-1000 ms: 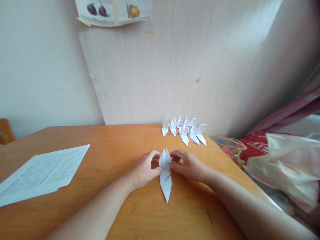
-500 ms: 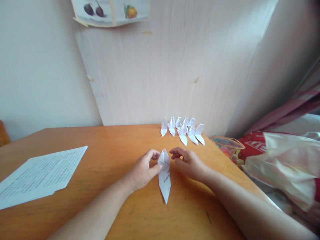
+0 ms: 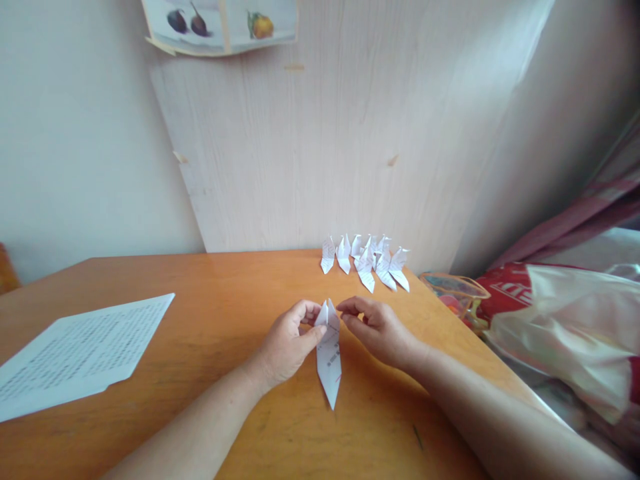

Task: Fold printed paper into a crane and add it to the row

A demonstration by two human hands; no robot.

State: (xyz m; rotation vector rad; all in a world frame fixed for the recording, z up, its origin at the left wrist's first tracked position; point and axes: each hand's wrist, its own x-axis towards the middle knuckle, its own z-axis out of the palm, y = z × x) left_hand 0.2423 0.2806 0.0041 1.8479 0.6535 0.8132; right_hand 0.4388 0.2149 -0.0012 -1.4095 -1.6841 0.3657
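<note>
My left hand (image 3: 290, 337) and right hand (image 3: 383, 333) are both bare. My left forearm (image 3: 200, 413) and right forearm (image 3: 480, 393) are likewise uncovered along all the length in view. Form: each forearm is rounded, tapering to a narrower left wrist (image 3: 257, 373) and right wrist (image 3: 420, 353). The backs of my hands are broad and gently rounded. My left thumb (image 3: 311, 339) is thick at the base, slimmer toward the tip. Surfaces of my forearms appear smooth. Fingernails: too small to assess.
</note>
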